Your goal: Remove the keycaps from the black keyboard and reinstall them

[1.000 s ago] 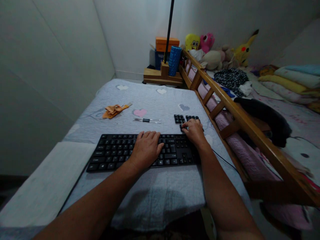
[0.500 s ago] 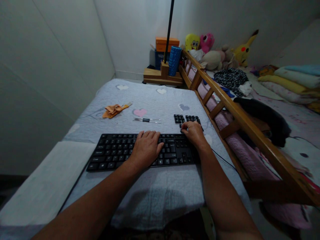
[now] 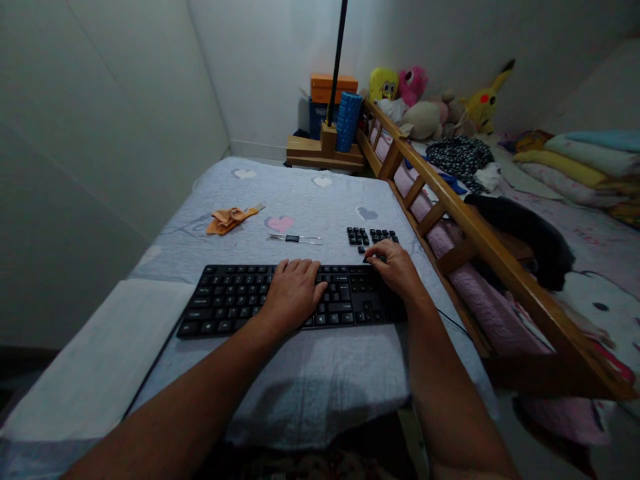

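Observation:
A black keyboard point(image 3: 233, 300) lies across the light blue cloth. My left hand point(image 3: 295, 288) rests flat on its middle keys, fingers stretched out and thumb apart. Just above the keyboard's top right edge, my right hand point(image 3: 395, 263) is closed in a pinch, with a small dark keycap point(image 3: 367, 259) at its fingertips. Beyond that hand, loose black keycaps point(image 3: 358, 235) stand in two groups on the cloth, and one single keycap point(image 3: 361, 250) sits nearer. The board's right end has no caps on part of it and is partly hidden by my right hand.
A wire keycap puller point(image 3: 295, 239) with a dark middle lies behind the keyboard. Left of it are an orange cloth point(image 3: 227, 220) and a brush point(image 3: 255, 210). A wooden bed rail point(image 3: 450, 207) runs along the right, near the keyboard cable point(image 3: 455, 322). White paper point(image 3: 95, 360) lies at left.
My right hand has shifted slightly right and up, baring the single keycap beside its fingertips. The left hand keeps its place on the keys.

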Demonstrator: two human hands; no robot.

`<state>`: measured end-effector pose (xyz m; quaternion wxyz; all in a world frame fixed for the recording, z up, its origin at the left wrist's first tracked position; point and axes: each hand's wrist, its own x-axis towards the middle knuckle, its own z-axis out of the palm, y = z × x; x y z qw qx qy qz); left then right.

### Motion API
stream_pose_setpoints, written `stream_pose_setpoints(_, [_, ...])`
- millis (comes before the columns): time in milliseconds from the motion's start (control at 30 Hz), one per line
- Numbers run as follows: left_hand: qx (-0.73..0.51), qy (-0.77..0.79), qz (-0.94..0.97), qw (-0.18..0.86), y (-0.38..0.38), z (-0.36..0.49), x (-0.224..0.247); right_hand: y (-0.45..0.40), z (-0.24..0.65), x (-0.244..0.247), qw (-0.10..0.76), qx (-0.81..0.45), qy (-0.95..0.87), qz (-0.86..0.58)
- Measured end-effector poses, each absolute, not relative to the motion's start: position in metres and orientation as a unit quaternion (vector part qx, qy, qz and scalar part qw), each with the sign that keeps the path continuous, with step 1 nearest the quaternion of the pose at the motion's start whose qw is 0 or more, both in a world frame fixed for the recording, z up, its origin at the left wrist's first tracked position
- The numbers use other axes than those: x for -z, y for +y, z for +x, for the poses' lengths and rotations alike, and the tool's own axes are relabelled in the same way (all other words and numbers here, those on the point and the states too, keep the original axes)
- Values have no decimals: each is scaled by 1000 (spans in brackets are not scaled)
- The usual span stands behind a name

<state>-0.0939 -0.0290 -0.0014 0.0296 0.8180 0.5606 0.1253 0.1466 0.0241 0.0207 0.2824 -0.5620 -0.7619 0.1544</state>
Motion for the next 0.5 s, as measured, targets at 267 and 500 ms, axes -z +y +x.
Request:
stream_pose_setpoints(267, [-123,557,821,25,-28,-94,2,-27,150,-29,289,-280,-717,-570])
stream_pose_setpoints(500, [-121,558,821,22,-28,-94,3,-59,158,-18,283,-300,-708,-573])
